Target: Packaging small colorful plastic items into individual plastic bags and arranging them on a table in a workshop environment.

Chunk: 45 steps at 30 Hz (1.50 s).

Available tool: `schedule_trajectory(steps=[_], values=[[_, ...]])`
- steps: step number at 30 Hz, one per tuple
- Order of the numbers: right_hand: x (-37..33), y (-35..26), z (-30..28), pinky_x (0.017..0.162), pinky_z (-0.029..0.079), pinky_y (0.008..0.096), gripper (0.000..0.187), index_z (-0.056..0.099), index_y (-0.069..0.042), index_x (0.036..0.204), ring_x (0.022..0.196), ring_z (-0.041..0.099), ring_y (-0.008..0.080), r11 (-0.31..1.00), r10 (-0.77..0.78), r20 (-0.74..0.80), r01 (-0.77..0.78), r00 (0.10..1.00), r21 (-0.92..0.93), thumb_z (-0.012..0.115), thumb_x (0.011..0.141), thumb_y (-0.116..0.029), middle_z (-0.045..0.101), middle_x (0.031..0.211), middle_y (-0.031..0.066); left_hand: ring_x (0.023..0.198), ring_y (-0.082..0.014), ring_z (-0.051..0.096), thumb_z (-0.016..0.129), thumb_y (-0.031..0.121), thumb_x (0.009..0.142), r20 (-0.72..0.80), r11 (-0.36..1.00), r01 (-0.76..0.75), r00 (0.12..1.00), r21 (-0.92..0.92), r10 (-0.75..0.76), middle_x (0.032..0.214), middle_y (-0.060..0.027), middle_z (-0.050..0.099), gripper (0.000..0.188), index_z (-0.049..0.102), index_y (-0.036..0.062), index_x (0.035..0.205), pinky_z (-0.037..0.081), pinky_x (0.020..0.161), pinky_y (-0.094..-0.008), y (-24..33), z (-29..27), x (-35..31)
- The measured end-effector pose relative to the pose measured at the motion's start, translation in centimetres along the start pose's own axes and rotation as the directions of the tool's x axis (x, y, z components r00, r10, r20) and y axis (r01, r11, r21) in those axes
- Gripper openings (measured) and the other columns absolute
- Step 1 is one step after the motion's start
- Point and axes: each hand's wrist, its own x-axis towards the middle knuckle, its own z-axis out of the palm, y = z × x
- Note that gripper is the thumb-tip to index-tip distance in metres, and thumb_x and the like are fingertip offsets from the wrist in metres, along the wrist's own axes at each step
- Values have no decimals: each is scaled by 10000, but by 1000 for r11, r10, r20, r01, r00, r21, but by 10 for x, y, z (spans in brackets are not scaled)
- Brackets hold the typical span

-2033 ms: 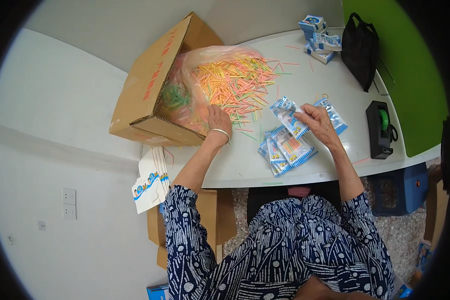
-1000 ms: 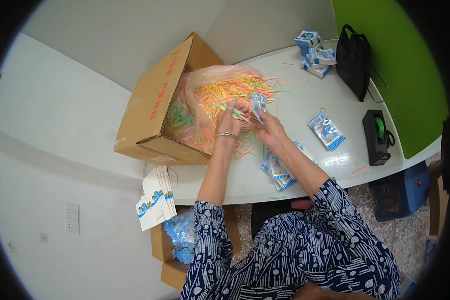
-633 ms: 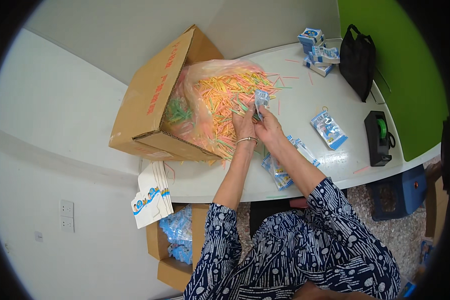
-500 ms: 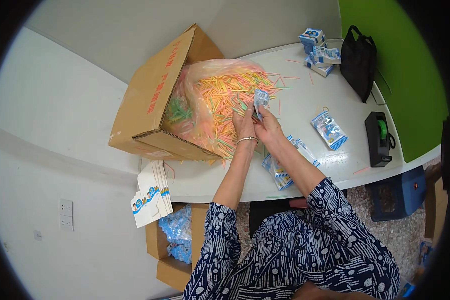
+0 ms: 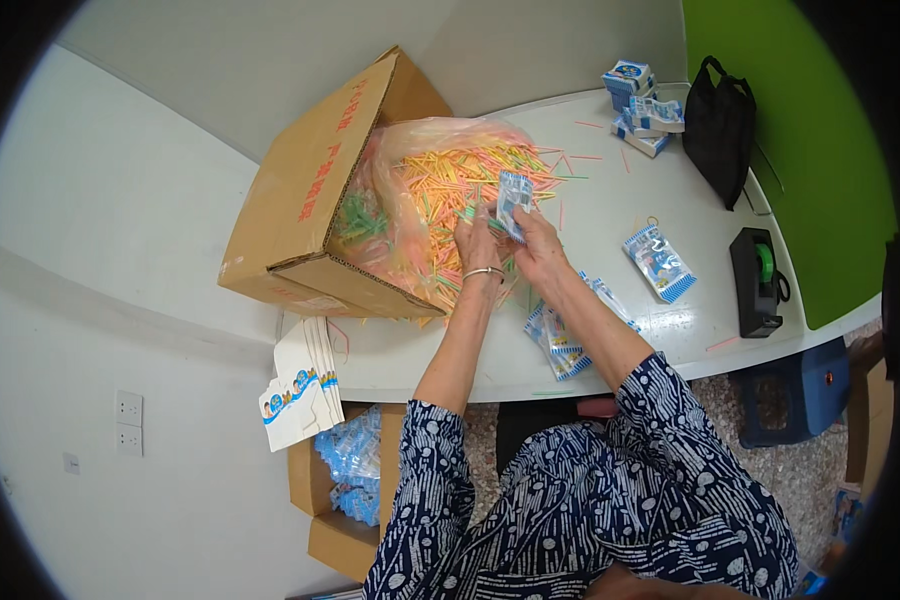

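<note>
My right hand (image 5: pixel 539 243) pinches a small blue-and-white plastic packet (image 5: pixel 514 198) and holds it upright. Beside it, my left hand (image 5: pixel 478 245) is closed around a few short straws (image 5: pixel 467 214), some of them green, whose ends stick out past the fingers. Both hands hover at the near right side of a big heap of thin pink, yellow and orange straws (image 5: pixel 440 185). The heap spills out of a clear plastic bag (image 5: pixel 400 200) in a cardboard box (image 5: pixel 305 190) lying on its side. Whether straws are inside the packet, I cannot make out.
Several packets (image 5: pixel 560 345) lie under my right forearm, and one packet (image 5: pixel 660 262) rests farther right. A black tape dispenser (image 5: pixel 757 285), a black bag (image 5: pixel 718 135) and stacked small boxes (image 5: pixel 630 80) stand to the right. Folded cartons (image 5: pixel 305 390) overhang a lower box of packets (image 5: pixel 355 460).
My hands have moved slightly apart. The packet in my right hand has risen and shifted a little left, and more of it shows. My left hand has drifted slightly left.
</note>
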Motion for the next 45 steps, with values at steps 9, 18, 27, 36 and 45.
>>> schedule_trajectory(steps=[9,18,27,36,45], values=[[-25,-51,4,725,481,259,198,637,-5,996,726,601,93,804,-25,179,127,983,-581,630,850,-138,660,872,40,779,-203,615,442,147,957,35,995,-91,995,47,89,890,-136,620,198,529,-31,965,518,693,-315,23,-23,21],[-47,-101,-23,689,422,211,202,685,-12,883,711,560,64,568,249,227,48,942,-821,687,804,-198,647,779,12,889,-286,643,428,253,976,210,994,-110,972,11,105,919,-176,620,269,474,-11,983,537,781,-369,57,2,6],[-55,-107,-29,726,409,224,235,691,2,898,757,560,82,557,320,282,62,904,-829,707,785,-203,652,793,25,923,-259,639,430,300,973,266,998,-53,963,41,40,948,-167,626,329,510,-19,972,539,783,-327,57,42,-30],[-60,-106,-36,700,414,221,254,689,11,910,735,562,81,615,279,289,60,916,-786,705,789,-211,654,796,33,857,-147,592,395,311,982,330,971,-89,944,222,11,949,-101,633,380,567,-26,1011,489,753,-288,42,41,-45],[-70,-107,-35,693,462,205,259,661,28,994,749,601,74,699,274,311,34,910,-714,665,826,-170,668,852,45,927,-150,570,434,264,975,484,873,-276,873,401,54,1050,-96,604,304,510,12,1128,452,834,-294,39,33,-48]])
